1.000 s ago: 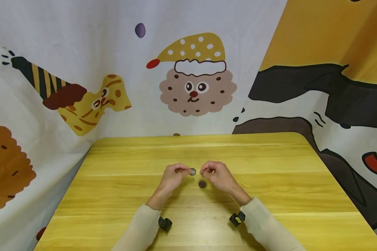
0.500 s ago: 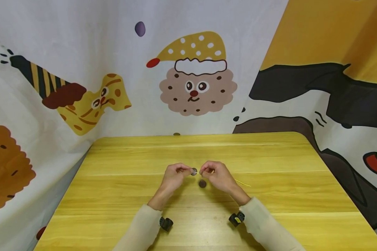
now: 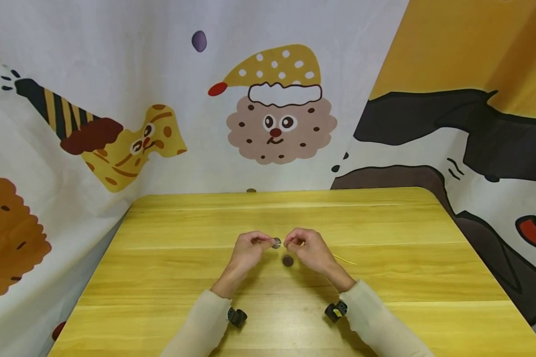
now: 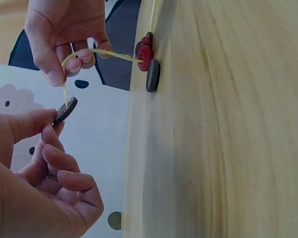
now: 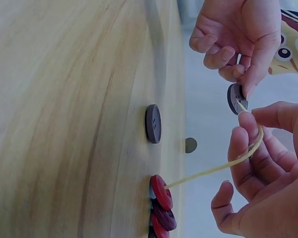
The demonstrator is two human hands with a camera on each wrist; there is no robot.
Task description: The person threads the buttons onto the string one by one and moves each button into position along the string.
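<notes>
Dark button point(image 5: 233, 99) hangs above the desk point(image 3: 138, 277), pinched rim-only by the left hand point(image 3: 246, 250), apparently leaving its holes clear for yellow cord point(image 5: 206, 172) the right hand point(image 3: 310, 250) pinches at three o'clock, another button point(image 5: 153, 124) lying at five o'clock.

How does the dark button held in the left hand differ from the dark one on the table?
The held button is pinched in the air by the left hand, while the loose button rests on the table. The held button is tilted up; the loose button lies flat. The yellow string reaches the held button's holes, but none shows at the loose button. Both are round and dark, with small holes in the middle.
</notes>
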